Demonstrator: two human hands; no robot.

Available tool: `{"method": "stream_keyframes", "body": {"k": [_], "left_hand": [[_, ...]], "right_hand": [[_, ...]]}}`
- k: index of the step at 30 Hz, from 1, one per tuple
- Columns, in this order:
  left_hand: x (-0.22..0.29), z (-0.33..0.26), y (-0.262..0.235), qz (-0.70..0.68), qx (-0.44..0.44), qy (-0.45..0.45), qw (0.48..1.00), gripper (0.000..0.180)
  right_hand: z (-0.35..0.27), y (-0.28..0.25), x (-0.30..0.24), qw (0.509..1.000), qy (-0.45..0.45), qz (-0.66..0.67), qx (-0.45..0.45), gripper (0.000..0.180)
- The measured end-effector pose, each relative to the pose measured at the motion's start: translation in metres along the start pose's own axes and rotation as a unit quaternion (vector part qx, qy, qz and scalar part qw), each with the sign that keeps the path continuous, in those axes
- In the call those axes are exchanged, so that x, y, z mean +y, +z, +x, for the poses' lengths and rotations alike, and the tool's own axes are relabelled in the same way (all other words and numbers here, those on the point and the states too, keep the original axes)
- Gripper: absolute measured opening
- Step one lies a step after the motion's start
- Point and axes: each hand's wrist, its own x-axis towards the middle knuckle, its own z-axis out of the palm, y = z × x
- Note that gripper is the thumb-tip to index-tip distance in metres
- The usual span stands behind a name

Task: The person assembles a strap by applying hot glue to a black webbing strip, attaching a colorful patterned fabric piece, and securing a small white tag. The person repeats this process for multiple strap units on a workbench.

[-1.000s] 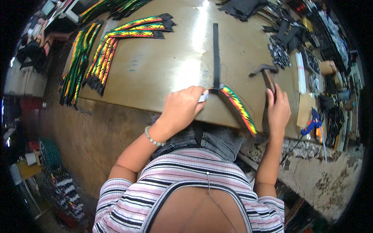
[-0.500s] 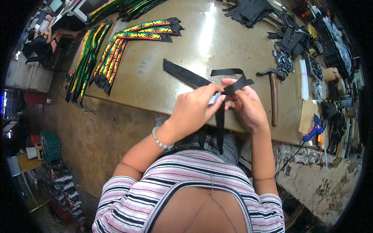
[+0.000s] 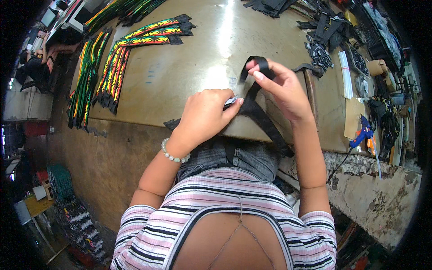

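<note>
My left hand is closed over the table's near edge, pinching a black strap together with a small whitish piece at the fingertips. What the whitish piece is cannot be made out. One tail of the strap slants over the near edge to the right, and another end pokes out left of my wrist. Up and to the right, my right hand holds a curled loop of the black strap between thumb and fingers. My palms hide part of the strap.
Brightly patterned strips lie at the left of the table. On the right are a hammer, small dark pieces, white sticks and a blue glue gun. Black straps are heaped far right.
My right hand has risen away from the left, drawing up a strap loop. The left hand has turned and moved slightly left. The hanging tail has swung right, and the view has shifted a little.
</note>
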Motion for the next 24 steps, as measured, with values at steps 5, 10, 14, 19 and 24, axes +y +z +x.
{"method": "stream_keyframes", "body": {"k": [5,10,14,19,24], "left_hand": [[-0.01,0.007,0.024,-0.028,0.085,-0.05,0.995,0.024],[-0.012,0.004,0.037,-0.028,0.073,-0.038,0.996,0.027],[-0.009,0.003,0.04,-0.045,0.072,-0.037,0.996,0.032],[-0.008,0.001,0.046,-0.044,0.103,0.001,0.994,0.035],[-0.008,-0.001,0.05,-0.007,0.098,0.039,0.994,0.043]], "right_hand": [[-0.025,0.017,-0.021,0.89,-0.171,-0.423,0.003,0.039],[-0.019,0.029,0.036,0.93,0.026,-0.345,0.125,0.045],[-0.016,0.027,0.064,0.868,-0.088,-0.465,0.151,0.033],[-0.043,0.042,0.067,0.784,-0.213,-0.562,0.154,0.024],[-0.055,0.037,0.063,0.818,-0.167,-0.532,0.139,0.024]]}}
